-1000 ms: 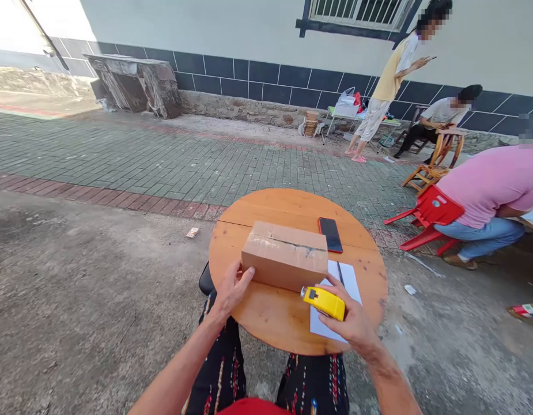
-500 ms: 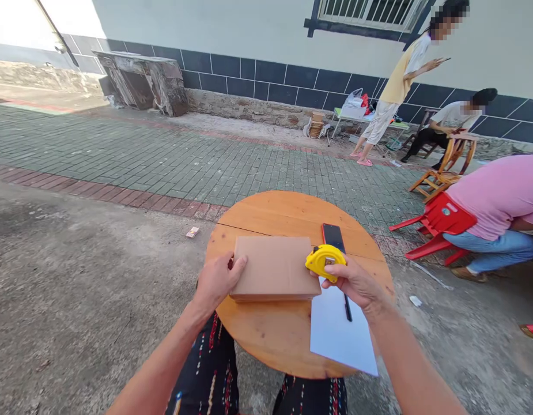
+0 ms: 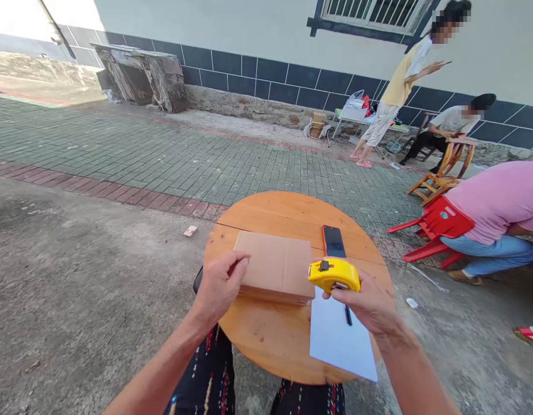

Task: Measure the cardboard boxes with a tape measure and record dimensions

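Observation:
A closed brown cardboard box [image 3: 275,265] lies on a round wooden table [image 3: 266,346]. My left hand [image 3: 220,282] is at the box's left end, fingers curled and thumb bent in against the index finger. Whether anything is inside that hand is hidden. My right hand [image 3: 363,300] grips a yellow tape measure [image 3: 335,273] just off the box's right end, and no blade shows out of it. Under that hand, a black pen [image 3: 348,315] rests on a white sheet of paper [image 3: 339,346]. A phone with a red edge [image 3: 333,241] lies behind the tape measure.
To the right, a person in a pink shirt [image 3: 499,196] sits on a red plastic chair [image 3: 448,216]. Farther back are a standing person [image 3: 396,86], a seated person [image 3: 452,124] and a wooden chair [image 3: 452,164]. A small packet [image 3: 190,231] lies on the ground to the left.
My left hand has come off the box's edge and curled its fingers. The tape measure in my right hand has turned and moved slightly right. The box has turned a little.

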